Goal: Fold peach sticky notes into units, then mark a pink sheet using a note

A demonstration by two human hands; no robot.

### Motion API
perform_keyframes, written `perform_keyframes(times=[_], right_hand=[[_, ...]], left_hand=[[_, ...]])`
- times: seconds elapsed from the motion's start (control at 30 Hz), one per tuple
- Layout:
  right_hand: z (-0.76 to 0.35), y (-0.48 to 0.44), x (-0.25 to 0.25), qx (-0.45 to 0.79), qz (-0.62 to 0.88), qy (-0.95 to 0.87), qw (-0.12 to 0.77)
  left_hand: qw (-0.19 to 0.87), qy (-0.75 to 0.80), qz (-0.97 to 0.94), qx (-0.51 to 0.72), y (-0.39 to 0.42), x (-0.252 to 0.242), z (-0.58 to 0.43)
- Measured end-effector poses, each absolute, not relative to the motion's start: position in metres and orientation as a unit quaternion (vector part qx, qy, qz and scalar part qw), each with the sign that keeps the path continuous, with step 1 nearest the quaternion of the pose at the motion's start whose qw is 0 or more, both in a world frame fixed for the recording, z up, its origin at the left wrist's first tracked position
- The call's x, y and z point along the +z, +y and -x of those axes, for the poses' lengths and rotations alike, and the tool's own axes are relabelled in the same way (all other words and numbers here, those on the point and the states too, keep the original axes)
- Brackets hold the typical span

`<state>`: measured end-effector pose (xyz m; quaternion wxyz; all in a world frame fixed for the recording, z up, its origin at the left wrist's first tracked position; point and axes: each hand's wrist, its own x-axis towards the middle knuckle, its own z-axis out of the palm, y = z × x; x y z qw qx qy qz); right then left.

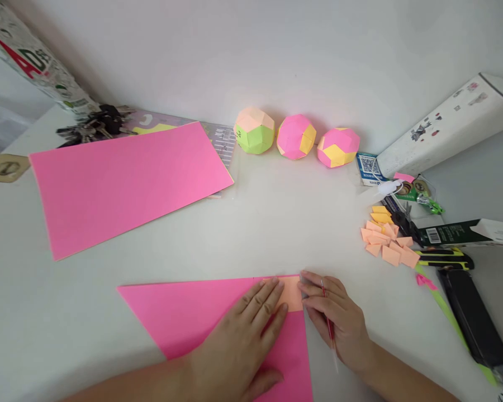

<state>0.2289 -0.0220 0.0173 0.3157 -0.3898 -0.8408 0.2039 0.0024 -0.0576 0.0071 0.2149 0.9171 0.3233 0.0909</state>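
A pink paper sheet (171, 307) lies on the table in front of me, its top edge running left to right. A small peach paper piece (292, 293) rests on its upper right corner, partly hidden under my fingers. My left hand (247, 324) lies flat across both, fingers stretched out, pressing the peach piece. My right hand (335, 312) is beside the sheet's right edge, with its fingertips at the peach piece's right side. A slim red pen (329, 324) is held between its fingers, pointing up and away from the paper.
Another pink sheet (129, 190) lies at the back left, near keys (96, 125). Three paper polyhedron balls (296, 137) stand along the wall. On the right are peach paper pieces (388, 237), a utility knife (444, 258), a black case (471, 315) and a white box (444, 128).
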Motion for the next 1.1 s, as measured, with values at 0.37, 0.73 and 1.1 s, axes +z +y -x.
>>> perform_keyframes(times=[0.37, 0.73, 1.1], right_hand=[[-0.2293, -0.0226, 0.0178, 0.209, 0.395, -0.84, 0.307], [-0.232, -0.0247, 0.012, 0.222, 0.389, -0.839, 0.309], [-0.2307, -0.0237, 0.0159, 0.22, 0.391, -0.84, 0.305]], left_hand=[[0.212, 0.326, -0.917, 0.094, -0.0571, 0.006, -0.0028], [0.203, 0.328, -0.918, 0.096, -0.058, 0.0074, -0.0033], [0.173, 0.325, -0.922, 0.121, -0.0583, 0.0055, -0.0036]])
